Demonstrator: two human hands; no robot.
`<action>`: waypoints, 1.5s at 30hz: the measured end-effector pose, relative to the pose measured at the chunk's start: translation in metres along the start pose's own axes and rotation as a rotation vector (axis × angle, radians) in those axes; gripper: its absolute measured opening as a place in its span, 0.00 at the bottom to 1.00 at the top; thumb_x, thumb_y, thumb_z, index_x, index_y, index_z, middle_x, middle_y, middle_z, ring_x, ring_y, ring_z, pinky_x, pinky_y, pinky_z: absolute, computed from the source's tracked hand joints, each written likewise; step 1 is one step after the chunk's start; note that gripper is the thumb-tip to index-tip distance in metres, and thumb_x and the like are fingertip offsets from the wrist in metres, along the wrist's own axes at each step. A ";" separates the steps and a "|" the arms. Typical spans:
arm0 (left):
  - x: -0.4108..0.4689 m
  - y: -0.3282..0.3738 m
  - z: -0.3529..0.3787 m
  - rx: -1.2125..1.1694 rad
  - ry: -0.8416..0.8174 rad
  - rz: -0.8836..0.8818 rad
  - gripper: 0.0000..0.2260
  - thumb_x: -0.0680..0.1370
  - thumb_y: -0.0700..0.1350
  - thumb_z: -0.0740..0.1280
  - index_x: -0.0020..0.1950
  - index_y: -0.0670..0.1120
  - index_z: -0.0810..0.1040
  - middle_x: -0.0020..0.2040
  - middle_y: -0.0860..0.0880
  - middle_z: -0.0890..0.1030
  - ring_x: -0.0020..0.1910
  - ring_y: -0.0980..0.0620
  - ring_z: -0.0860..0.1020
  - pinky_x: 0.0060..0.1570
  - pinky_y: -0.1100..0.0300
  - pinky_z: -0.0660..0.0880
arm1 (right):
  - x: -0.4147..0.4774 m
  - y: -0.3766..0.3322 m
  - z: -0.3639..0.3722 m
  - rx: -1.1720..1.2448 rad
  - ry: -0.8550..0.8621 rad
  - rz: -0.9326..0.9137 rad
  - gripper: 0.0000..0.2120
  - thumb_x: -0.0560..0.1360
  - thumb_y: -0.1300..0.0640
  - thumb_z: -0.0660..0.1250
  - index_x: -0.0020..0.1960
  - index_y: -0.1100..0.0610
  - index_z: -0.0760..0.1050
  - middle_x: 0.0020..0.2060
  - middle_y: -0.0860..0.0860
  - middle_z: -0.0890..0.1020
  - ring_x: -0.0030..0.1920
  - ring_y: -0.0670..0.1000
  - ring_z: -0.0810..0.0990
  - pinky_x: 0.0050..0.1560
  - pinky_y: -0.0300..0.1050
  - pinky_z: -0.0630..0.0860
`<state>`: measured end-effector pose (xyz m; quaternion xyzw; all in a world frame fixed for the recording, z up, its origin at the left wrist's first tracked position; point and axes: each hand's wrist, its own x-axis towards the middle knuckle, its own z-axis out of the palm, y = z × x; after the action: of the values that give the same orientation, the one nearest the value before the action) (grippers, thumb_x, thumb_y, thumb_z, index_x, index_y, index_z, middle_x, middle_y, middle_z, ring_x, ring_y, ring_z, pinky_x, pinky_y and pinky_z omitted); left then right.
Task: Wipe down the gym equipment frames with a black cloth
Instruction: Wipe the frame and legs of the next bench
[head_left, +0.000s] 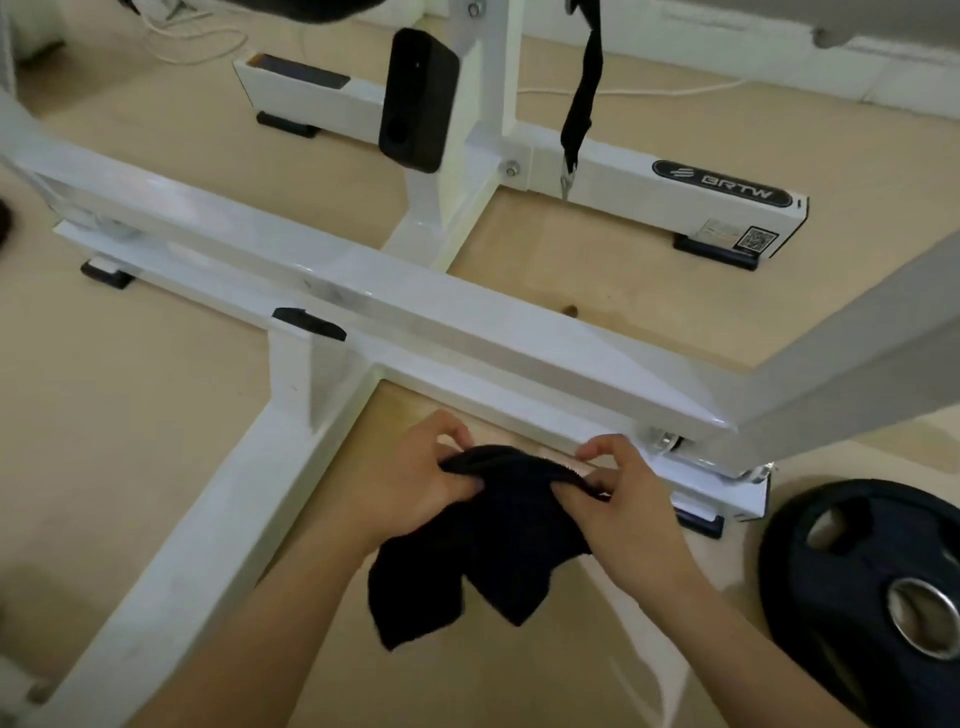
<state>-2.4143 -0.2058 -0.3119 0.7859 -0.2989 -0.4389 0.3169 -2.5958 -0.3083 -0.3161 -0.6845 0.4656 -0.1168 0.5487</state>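
Underfoot, tan floor carries a white gym frame and, at right, a black weight plate. Your left hand and right hand both pinch the black cloth, bunched between them, held just beside the frame's low bar.

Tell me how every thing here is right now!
black cloth: bunched up, corners hanging down.
left hand: pinches the cloth's top edge.
right hand: pinches the cloth's top edge too.
white frame: standing on the floor on black feet.
weight plate: lying on the floor beside the frame.
black strap: hanging down by the frame.
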 end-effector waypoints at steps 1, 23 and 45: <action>0.002 -0.008 -0.002 0.029 0.114 -0.046 0.10 0.73 0.42 0.72 0.45 0.50 0.72 0.40 0.50 0.81 0.39 0.49 0.80 0.40 0.54 0.78 | 0.005 0.006 0.002 0.050 0.046 0.054 0.12 0.73 0.63 0.68 0.46 0.49 0.68 0.35 0.55 0.80 0.34 0.53 0.78 0.33 0.49 0.75; 0.083 -0.051 0.034 1.022 0.646 0.375 0.28 0.68 0.39 0.73 0.68 0.40 0.73 0.63 0.41 0.75 0.58 0.41 0.75 0.53 0.48 0.76 | 0.024 0.035 0.083 -0.916 0.033 -0.187 0.40 0.72 0.63 0.63 0.79 0.53 0.47 0.71 0.61 0.61 0.70 0.60 0.64 0.66 0.53 0.67; 0.087 -0.065 0.069 0.921 0.512 0.560 0.33 0.74 0.46 0.67 0.77 0.47 0.59 0.77 0.44 0.60 0.75 0.42 0.58 0.70 0.44 0.62 | 0.039 0.015 0.047 -0.509 -0.212 -0.138 0.43 0.68 0.47 0.56 0.79 0.53 0.43 0.73 0.57 0.63 0.68 0.58 0.69 0.65 0.50 0.69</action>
<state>-2.4245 -0.2463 -0.4332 0.8145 -0.5685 0.0394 0.1090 -2.5510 -0.3069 -0.3602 -0.8388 0.3724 0.0388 0.3954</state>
